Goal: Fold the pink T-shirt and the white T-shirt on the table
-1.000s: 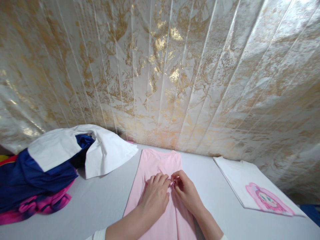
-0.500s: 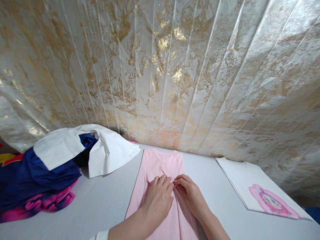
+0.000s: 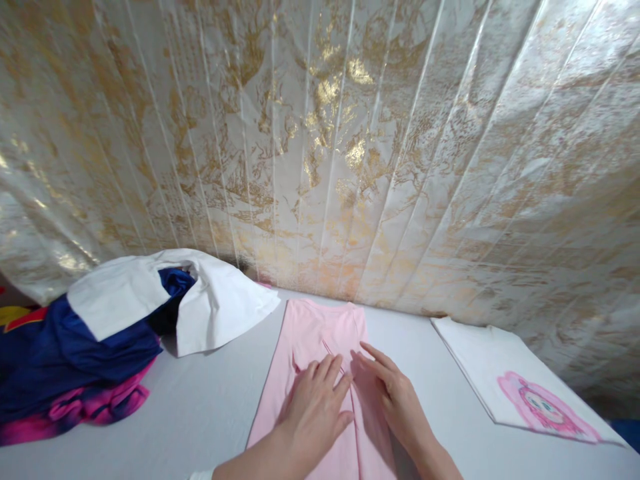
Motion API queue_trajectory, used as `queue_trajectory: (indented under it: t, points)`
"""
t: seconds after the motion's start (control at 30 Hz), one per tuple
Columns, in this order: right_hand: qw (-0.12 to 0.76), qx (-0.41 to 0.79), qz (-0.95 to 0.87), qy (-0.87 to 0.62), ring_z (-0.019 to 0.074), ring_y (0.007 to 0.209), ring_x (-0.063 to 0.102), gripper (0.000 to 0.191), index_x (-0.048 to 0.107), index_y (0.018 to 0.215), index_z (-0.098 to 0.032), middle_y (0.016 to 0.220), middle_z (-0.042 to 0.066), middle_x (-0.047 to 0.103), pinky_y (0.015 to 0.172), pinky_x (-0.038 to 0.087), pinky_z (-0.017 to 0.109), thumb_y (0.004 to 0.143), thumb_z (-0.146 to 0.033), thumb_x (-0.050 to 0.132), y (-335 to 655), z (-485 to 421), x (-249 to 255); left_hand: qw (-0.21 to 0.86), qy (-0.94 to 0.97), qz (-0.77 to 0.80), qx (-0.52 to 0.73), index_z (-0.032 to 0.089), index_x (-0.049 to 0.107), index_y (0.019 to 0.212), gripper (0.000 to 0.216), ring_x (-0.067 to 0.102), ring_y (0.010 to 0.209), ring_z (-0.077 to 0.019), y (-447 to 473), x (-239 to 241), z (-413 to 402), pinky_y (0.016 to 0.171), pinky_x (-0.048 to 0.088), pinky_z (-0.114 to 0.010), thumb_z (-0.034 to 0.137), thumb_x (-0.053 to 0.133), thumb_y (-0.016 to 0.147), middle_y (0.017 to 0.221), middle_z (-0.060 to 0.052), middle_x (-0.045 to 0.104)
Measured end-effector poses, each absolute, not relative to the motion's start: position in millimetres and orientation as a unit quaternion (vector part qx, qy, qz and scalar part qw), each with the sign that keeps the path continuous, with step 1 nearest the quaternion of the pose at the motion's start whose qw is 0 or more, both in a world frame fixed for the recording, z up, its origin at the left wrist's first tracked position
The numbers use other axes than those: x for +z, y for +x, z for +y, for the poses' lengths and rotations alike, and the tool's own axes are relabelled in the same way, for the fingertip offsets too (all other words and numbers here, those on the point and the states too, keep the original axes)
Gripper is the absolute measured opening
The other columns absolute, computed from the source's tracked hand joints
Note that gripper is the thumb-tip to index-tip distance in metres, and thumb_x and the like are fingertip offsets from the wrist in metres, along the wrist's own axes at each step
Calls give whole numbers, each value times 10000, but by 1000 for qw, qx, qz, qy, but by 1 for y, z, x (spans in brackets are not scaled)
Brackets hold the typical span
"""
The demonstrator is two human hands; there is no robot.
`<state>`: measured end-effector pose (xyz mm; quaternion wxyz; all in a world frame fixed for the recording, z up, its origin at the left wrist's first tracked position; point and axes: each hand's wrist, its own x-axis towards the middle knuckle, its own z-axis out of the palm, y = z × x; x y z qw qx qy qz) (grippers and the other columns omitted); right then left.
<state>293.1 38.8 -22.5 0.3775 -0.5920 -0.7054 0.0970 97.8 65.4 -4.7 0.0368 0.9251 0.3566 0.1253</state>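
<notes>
A pink garment [image 3: 315, 333] lies folded into a long strip on the white table [image 3: 210, 407], running away from me toward the wall. My left hand [image 3: 315, 407] rests flat on its middle, fingers stretched out and open. My right hand [image 3: 393, 397] lies flat beside it on the right half of the strip, fingers also extended. The two hands nearly touch at the fingertips along a central fold line. Neither hand holds anything.
A pile of clothes sits at the left: a white shirt [image 3: 200, 300] on top, dark blue fabric [image 3: 75, 360] and magenta cloth [image 3: 85, 407] below. A folded white shirt with a pink print [image 3: 520, 387] lies at the right. A gold-and-white foil wall [image 3: 320, 147] backs the table.
Both hands had their fingertips pinched on the pink fabric at the centre fold; now the fingers are stretched flat and the hands have slid slightly toward me along the garment.
</notes>
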Motion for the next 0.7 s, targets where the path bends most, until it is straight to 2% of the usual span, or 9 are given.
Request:
queue_trajectory:
  t: [0.1, 0.2, 0.37, 0.47, 0.5, 0.57, 0.6, 0.7]
  points:
    - [389, 36, -700, -598, 195, 1256, 525, 499, 564, 1313, -267, 1372, 60, 559, 1047, 442, 443, 889, -136, 336, 296, 65, -21, 29, 927, 354, 118, 188, 556, 1291, 489, 422, 1298, -333, 100, -6, 66, 1041, 353, -506, 452, 618, 884, 1413, -153, 483]
    - [369, -9, -710, -600, 219, 1277, 507, 493, 530, 1345, -205, 1371, 109, 555, 1045, 437, 450, 894, -143, 341, 283, 97, -27, 25, 929, 352, 109, 166, 612, 1202, 397, 429, 1291, -326, 101, -6, 64, 1042, 356, -493, 429, 594, 905, 1381, -165, 508]
    - [248, -35, -717, -650, 285, 1357, 398, 468, 501, 1356, -105, 1447, 181, 443, 1079, 360, 505, 928, -259, 391, 258, 126, -46, 81, 927, 348, 115, 187, 609, 1210, 415, 465, 1234, -326, 92, 5, 62, 1025, 370, -496, 442, 617, 883, 1318, -144, 551]
    - [210, -44, -719, -661, 283, 1388, 344, 486, 475, 1379, -107, 1477, 166, 398, 1104, 304, 510, 950, -313, 379, 256, 124, -50, 136, 919, 342, 143, 263, 633, 1157, 245, 543, 1120, -250, 75, 21, 81, 968, 420, -412, 282, 526, 937, 1191, -58, 621]
    - [209, -47, -719, -661, 279, 1392, 338, 488, 472, 1382, -111, 1479, 162, 396, 1107, 298, 503, 956, -324, 371, 257, 123, -51, 143, 912, 352, 155, 271, 627, 1167, 294, 551, 1113, -223, 68, 26, 91, 969, 417, -382, 181, 465, 939, 1184, -44, 626]
    - [213, -49, -716, -663, 273, 1388, 347, 485, 477, 1380, -121, 1477, 156, 404, 1110, 290, 495, 960, -335, 363, 257, 121, -50, 138, 902, 371, 171, 254, 582, 1247, 475, 527, 1173, -193, 55, 31, 115, 1004, 388, -361, 35, 385, 875, 1258, -39, 603]
    - [214, -49, -714, -665, 274, 1383, 357, 484, 483, 1376, -123, 1474, 156, 409, 1110, 288, 494, 959, -338, 363, 257, 121, -50, 130, 896, 385, 176, 230, 552, 1289, 523, 497, 1225, -188, 49, 31, 126, 1029, 367, -364, 14, 370, 849, 1318, -49, 573]
    - [218, -52, -708, -670, 278, 1371, 377, 483, 497, 1364, -119, 1468, 162, 417, 1107, 287, 494, 954, -337, 366, 256, 122, -50, 129, 901, 380, 166, 204, 413, 1422, 530, 349, 1372, -180, 37, 20, 147, 1105, 277, -388, 106, 345, 905, 1479, -68, 425]
